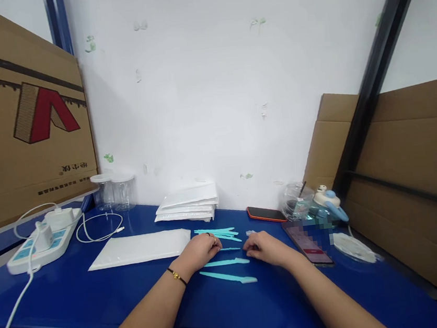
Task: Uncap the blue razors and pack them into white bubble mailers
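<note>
My left hand (pixel 200 251) is closed, with its fingertips pinched on one end of a thin teal eyebrow razor (pixel 231 249). To the right, my right hand (pixel 266 248) is curled with fingertips together near that razor's other end; whatever they pinch, if anything, is hidden. Just behind the hands lies a loose pile of teal eyebrow razors (pixel 220 232). Two more lie apart in front: one razor (pixel 227 262) close to the hands and another razor (pixel 228 276) nearer the table's front edge. A small clear piece (pixel 250 232) rests behind my right fingers.
A white padded envelope (pixel 141 248) lies left, with a stack of white envelopes (pixel 187 204) against the wall. On the blue table (pixel 228 315) are a power strip (pixel 49 240), clear jars (pixel 124 193), an orange-edged phone (pixel 267 214), another phone (pixel 310 245) and a teal bottle (pixel 328 204).
</note>
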{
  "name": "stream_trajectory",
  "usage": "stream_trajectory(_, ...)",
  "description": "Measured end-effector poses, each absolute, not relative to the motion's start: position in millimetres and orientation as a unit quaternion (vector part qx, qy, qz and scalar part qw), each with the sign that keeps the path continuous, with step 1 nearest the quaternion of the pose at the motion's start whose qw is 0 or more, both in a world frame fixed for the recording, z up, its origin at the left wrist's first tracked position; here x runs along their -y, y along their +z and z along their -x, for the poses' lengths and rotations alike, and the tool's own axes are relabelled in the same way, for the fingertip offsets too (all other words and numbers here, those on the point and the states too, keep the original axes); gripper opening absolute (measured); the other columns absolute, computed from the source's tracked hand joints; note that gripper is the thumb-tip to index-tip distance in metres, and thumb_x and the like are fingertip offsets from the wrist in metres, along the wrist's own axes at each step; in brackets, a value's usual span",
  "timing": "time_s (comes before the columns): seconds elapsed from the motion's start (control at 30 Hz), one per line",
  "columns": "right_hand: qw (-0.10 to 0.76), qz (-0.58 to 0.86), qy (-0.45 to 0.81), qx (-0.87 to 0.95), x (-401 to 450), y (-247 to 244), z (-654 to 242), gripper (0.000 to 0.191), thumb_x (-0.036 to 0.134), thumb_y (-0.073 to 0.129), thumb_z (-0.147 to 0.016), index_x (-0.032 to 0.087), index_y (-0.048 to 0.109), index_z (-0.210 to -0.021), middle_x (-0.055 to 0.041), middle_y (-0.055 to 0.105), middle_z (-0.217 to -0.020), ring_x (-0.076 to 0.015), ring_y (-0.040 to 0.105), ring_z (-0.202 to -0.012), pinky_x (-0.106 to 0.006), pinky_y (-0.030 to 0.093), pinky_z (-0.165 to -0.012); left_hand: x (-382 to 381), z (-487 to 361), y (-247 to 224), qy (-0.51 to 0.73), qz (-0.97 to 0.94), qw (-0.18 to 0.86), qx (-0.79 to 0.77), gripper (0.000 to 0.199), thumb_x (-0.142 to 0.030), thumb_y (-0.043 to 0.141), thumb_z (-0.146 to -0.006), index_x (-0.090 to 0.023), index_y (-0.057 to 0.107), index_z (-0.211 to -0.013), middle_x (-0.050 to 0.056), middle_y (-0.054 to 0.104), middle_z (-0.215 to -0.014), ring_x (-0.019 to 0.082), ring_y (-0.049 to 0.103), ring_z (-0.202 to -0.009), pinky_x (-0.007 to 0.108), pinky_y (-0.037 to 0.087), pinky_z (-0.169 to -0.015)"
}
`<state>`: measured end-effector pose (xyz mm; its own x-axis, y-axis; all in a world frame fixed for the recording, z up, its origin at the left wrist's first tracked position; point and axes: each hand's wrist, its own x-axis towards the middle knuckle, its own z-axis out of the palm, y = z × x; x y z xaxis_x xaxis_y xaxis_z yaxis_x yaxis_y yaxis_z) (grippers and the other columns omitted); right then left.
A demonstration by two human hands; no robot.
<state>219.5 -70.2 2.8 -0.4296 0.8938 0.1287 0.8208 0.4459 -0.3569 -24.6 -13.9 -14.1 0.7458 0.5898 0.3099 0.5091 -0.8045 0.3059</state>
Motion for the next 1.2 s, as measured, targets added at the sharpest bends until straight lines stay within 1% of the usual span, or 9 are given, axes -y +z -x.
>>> stream_trajectory(0.1,0.167,0.521,0.111,0.830,69,-3,-217,0.017,0.021,0.056,-0.080,0.020,0.072,-0.086,-0.0037,0.068,-0.080,-0.0166,0.061,-0.072,-0.023,0.044,-0.065,14,28,-13,0.198,-0.926,0.103,-0.304,0.022,-0.020,0.044,-0.085,-0.020,0.066,-0.084,0.002,0.067,-0.090,0.016,0.059,-0.082,0.023,0.042,-0.074)
stream_trajectory(0.17,0.192,0.527,0.102,0.822,73,-6,-220,0.018,0.022,0.055,-0.081,0.022,0.071,-0.091,-0.0036,0.066,-0.083,-0.0156,0.060,-0.070,-0.023,0.044,-0.063,14,29,-12,0.197,-0.924,0.108,-0.311,0.022,-0.020,0.044,-0.085,-0.020,0.066,-0.084,0.001,0.067,-0.089,0.015,0.059,-0.082,0.023,0.042,-0.073)
stream_trajectory(0.23,0.220,0.523,0.092,0.818,77,-6,-223,0.021,0.020,0.056,-0.080,0.023,0.069,-0.095,-0.0038,0.065,-0.090,-0.0153,0.060,-0.073,-0.023,0.044,-0.065,13,30,-12,0.197,-0.921,0.112,-0.318,0.021,-0.021,0.045,-0.085,-0.020,0.066,-0.083,0.001,0.067,-0.088,0.015,0.059,-0.081,0.023,0.042,-0.073)
stream_trajectory(0.3,0.227,0.510,0.090,0.825,80,-6,-226,0.022,0.017,0.056,-0.079,0.024,0.069,-0.095,-0.0039,0.064,-0.093,-0.0158,0.060,-0.077,-0.024,0.045,-0.069,12,30,-13,0.197,-0.919,0.118,-0.322,0.021,-0.020,0.045,-0.085,-0.020,0.066,-0.082,0.002,0.067,-0.088,0.015,0.059,-0.081,0.023,0.042,-0.073)
stream_trajectory(0.43,0.217,0.506,0.088,0.830,79,-7,-224,0.021,0.015,0.052,-0.081,0.021,0.070,-0.088,-0.0039,0.064,-0.082,-0.0151,0.060,-0.072,-0.023,0.044,-0.065,10,31,-15,0.197,-0.918,0.131,-0.318,0.021,-0.020,0.045,-0.085,-0.020,0.066,-0.083,0.002,0.067,-0.089,0.015,0.059,-0.082,0.022,0.042,-0.073)
stream_trajectory(0.67,0.259,0.526,0.137,0.798,75,-14,-218,0.020,0.019,0.052,-0.082,0.023,0.070,-0.088,-0.0015,0.068,-0.081,-0.0139,0.058,-0.065,-0.022,0.041,-0.058,15,29,-10,0.194,-0.918,0.139,-0.317,0.021,-0.020,0.045,-0.085,-0.019,0.066,-0.084,0.002,0.068,-0.091,0.015,0.059,-0.083,0.022,0.043,-0.074)
stream_trajectory(1.03,0.280,0.494,0.181,0.803,75,-15,-207,0.016,0.022,0.056,-0.079,0.023,0.072,-0.084,-0.0019,0.069,-0.079,-0.0154,0.061,-0.069,-0.024,0.044,-0.062,19,16,-19,0.193,-0.922,0.180,-0.283,0.021,-0.022,0.046,-0.085,-0.021,0.067,-0.085,-0.001,0.068,-0.089,0.014,0.059,-0.082,0.021,0.043,-0.071)
stream_trajectory(1.1,0.304,0.510,0.155,0.790,71,-16,-218,0.018,0.023,0.054,-0.080,0.023,0.072,-0.085,-0.0026,0.069,-0.081,-0.0166,0.061,-0.072,-0.025,0.045,-0.065,16,17,-19,0.210,-0.921,0.153,-0.292,0.021,-0.025,0.046,-0.087,-0.021,0.066,-0.090,0.000,0.067,-0.094,0.015,0.057,-0.088,0.023,0.042,-0.077)
stream_trajectory(1.2,0.352,0.557,0.078,0.748,65,-19,-241,0.022,0.021,0.049,-0.080,0.020,0.070,-0.087,-0.0051,0.068,-0.086,-0.0180,0.061,-0.077,-0.028,0.046,-0.071,12,20,-18,0.227,-0.912,0.062,-0.335,0.024,-0.027,0.046,-0.088,-0.023,0.064,-0.102,0.003,0.063,-0.102,0.018,0.052,-0.095,0.029,0.040,-0.084)
